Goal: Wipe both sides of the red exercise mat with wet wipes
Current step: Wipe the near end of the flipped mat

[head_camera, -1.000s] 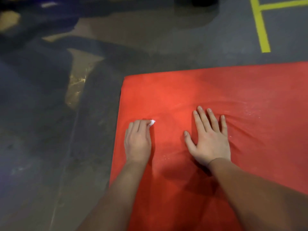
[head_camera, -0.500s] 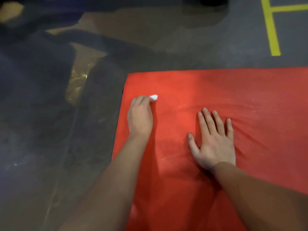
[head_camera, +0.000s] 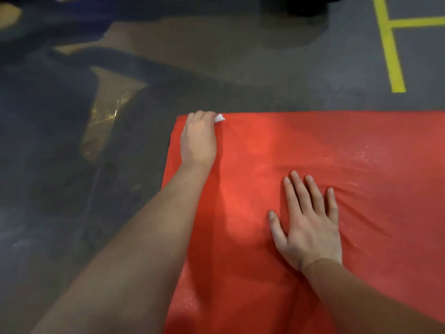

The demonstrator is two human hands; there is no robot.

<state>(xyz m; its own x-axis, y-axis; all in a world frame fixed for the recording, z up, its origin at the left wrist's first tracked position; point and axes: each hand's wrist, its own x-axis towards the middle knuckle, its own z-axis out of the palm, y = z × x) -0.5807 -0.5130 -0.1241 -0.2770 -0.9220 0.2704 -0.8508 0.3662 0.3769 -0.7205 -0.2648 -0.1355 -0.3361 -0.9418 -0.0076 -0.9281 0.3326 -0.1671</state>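
Observation:
The red exercise mat [head_camera: 301, 145] lies flat on the floor and fills the right and lower part of the view. My left hand [head_camera: 198, 138] is at the mat's far left corner, fingers curled over a small white wet wipe [head_camera: 219, 118], which pokes out beside the knuckles and touches the mat. My right hand [head_camera: 307, 222] lies flat on the mat with fingers spread, pressing it down; creases in the mat run out from it to the right.
Dark grey floor [head_camera: 72, 213] surrounds the mat on the left and beyond. A pale brown patch with a shiny spot [head_camera: 106, 112] lies left of the mat. Yellow floor lines [head_camera: 391, 49] run at the far right. A dark object [head_camera: 310, 6] stands at the top edge.
My left hand has slid the wipe away from me along the mat's left side, from beside my right hand up to the far corner. My right hand has stayed flat in place.

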